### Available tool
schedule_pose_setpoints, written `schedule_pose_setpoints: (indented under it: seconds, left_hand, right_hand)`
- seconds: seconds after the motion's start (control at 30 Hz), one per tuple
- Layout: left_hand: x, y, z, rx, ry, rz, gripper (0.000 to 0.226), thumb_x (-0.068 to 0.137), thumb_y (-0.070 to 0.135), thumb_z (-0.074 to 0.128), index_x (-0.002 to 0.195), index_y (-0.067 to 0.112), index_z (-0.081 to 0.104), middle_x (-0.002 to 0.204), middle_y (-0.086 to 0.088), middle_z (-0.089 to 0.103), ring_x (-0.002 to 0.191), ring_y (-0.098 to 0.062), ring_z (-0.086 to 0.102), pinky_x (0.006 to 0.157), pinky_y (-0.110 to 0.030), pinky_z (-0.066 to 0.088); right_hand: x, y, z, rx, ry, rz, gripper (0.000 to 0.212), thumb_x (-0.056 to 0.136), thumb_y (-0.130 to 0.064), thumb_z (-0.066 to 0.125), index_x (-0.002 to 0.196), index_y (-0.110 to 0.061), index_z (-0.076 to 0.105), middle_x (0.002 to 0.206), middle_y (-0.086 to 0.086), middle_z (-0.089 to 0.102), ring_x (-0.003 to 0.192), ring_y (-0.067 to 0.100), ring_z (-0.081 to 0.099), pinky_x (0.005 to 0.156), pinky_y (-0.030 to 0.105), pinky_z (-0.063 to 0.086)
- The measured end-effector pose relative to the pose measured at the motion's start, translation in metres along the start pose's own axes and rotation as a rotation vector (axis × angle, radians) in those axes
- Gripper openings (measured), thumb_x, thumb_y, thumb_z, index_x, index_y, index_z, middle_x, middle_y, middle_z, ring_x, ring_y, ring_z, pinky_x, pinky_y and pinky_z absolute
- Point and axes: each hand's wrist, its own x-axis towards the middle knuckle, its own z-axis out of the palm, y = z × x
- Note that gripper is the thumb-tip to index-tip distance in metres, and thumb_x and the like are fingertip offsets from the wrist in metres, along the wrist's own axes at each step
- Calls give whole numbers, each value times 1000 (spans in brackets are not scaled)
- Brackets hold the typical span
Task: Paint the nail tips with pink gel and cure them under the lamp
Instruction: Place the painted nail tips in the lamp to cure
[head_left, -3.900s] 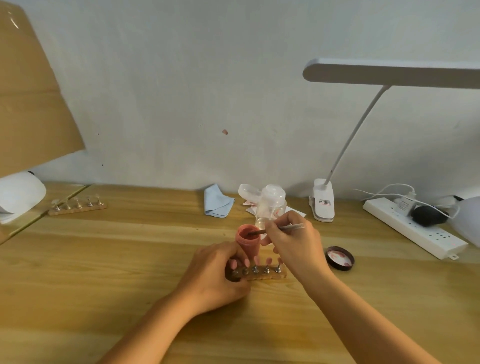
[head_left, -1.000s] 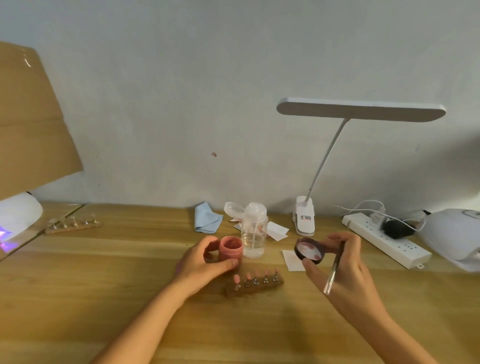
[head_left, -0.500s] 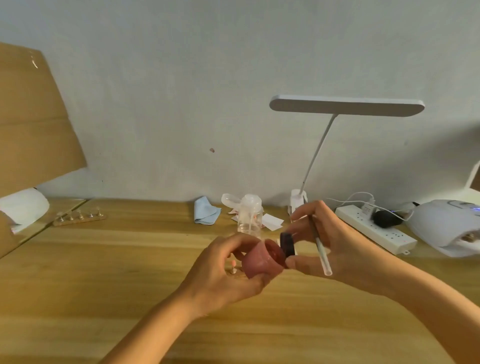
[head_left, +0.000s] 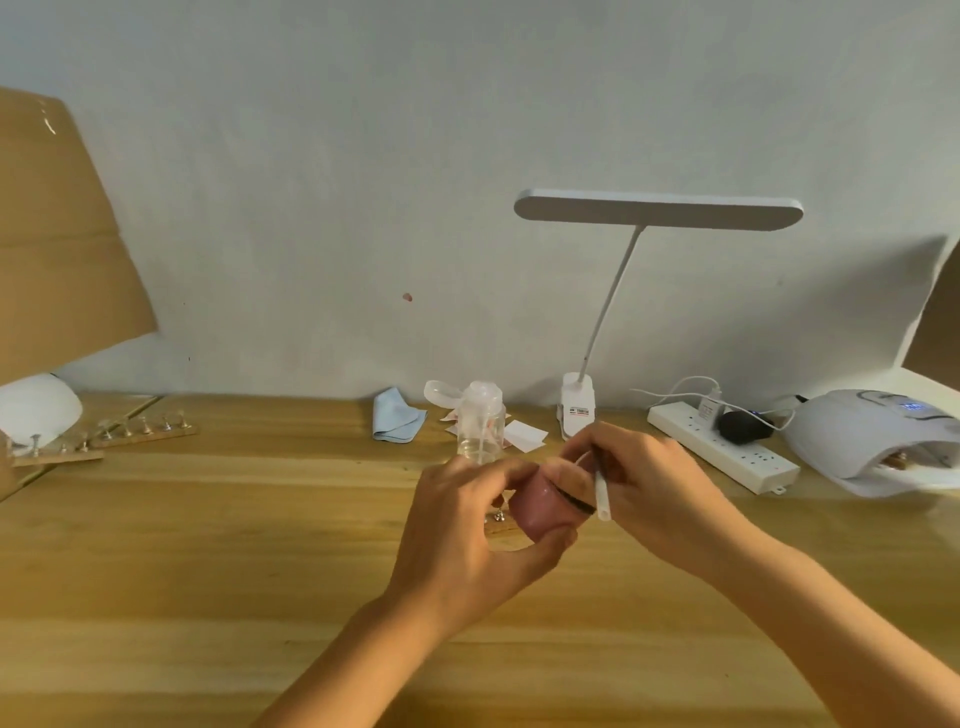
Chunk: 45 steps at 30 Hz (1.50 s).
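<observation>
Two bare hands meet just above a wooden desk (head_left: 208, 545). The left hand (head_left: 462, 540) holds a small pink gel jar (head_left: 540, 506) lifted off the desk and tilted on its side, with its fingers (head_left: 511, 475) and thumb curled round it. The right hand (head_left: 660, 493) holds a black lid (head_left: 575, 498) against the jar's mouth, fingers curled round the lid. The same hand also grips a white-handled brush (head_left: 602, 493), whose handle end points down.

Just behind the left hand, a metal peg of a nail tip stand (head_left: 498, 516) shows on the desk; the rest is hidden.

Along the back of the desk stand a clear bottle (head_left: 480, 428), a folded blue cloth (head_left: 397, 421), a white desk lamp (head_left: 657, 210) and a white power strip (head_left: 722, 452). A white curing lamp (head_left: 872, 441) sits at the far right. At the far left, a second curing lamp (head_left: 39, 408) sits beside two more wooden stands (head_left: 145, 428), under a leaning cardboard sheet (head_left: 57, 249).
</observation>
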Motion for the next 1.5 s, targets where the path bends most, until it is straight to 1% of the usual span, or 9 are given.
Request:
schedule_pose_setpoints:
  seconds: [0.17, 0.3, 0.4, 0.47, 0.8, 0.93, 1.07, 1.23, 1.5]
  left_hand:
    - [14, -18, -1, -210, 39, -157, 44, 66, 57, 77, 102, 33, 69, 89, 23, 69, 87, 1, 63, 70, -14, 46]
    - [27, -74, -31, -305, 125, -487, 50, 64, 56, 83, 103, 37, 59, 91, 29, 70, 86, 16, 62, 67, -2, 44]
    - [17, -116, -39, -193, 8, -689, 55, 76, 45, 81, 123, 31, 55, 115, 14, 68, 94, 5, 61, 70, -15, 44]
    - [11, -134, -33, -138, -97, -729, 56, 79, 49, 78, 126, 33, 53, 124, 9, 63, 103, -5, 58, 82, -28, 47]
    - [12, -148, 1, 239, -190, -571, 54, 80, 62, 67, 129, 43, 56, 113, 22, 66, 81, 7, 53, 73, -26, 44]
    - [11, -147, 1, 228, -182, -610, 61, 79, 52, 74, 135, 42, 51, 114, 23, 65, 86, 0, 58, 90, -35, 49]
    - [11, -144, 0, 217, -167, -619, 48, 79, 43, 76, 121, 41, 54, 103, 28, 64, 84, 3, 57, 92, -36, 49]
    - [11, -143, -1, 180, -166, -655, 36, 78, 38, 75, 103, 47, 50, 95, 32, 60, 86, 8, 58, 92, -32, 48]
    - [0, -149, -3, 14, -16, -669, 34, 84, 12, 73, 109, 31, 59, 113, 11, 68, 90, -4, 66, 87, -34, 51]
  right_hand:
    - [17, -1, 14, -74, 192, -20, 77, 79, -86, 17, 98, -29, 64, 76, -7, 70, 73, 18, 64, 69, 35, 51]
    - [28, 25, 10, -27, 429, -119, 40, 100, -56, 26, 115, -24, 44, 71, -11, 61, 62, 12, 54, 57, 32, 41]
    - [29, 57, 31, -242, 255, -216, 8, 101, -24, 43, 103, -16, 41, 81, -1, 58, 67, 20, 52, 58, 38, 43]
    - [35, 78, 47, -408, 76, -205, 21, 97, -14, 50, 117, -22, 50, 109, -2, 63, 97, 19, 59, 80, 35, 48]
    - [88, 102, 97, -449, -226, -45, 43, 101, -20, 38, 141, -34, 45, 148, -10, 45, 132, 17, 44, 104, 32, 38]
    - [89, 97, 105, -378, -248, -12, 50, 101, -19, 37, 148, -37, 37, 160, -9, 27, 139, 20, 38, 110, 31, 33]
    - [74, 89, 97, -182, -98, 60, 46, 93, -8, 48, 131, -32, 56, 139, -10, 49, 124, 18, 48, 98, 30, 42]
    - [38, 78, 93, -181, -307, 34, 52, 76, -41, 48, 127, -44, 53, 116, -23, 39, 114, 4, 30, 93, 28, 23]
    - [11, 64, 81, -177, -201, 6, 24, 85, -57, 60, 103, -43, 56, 103, -30, 47, 105, 0, 37, 92, 29, 29]
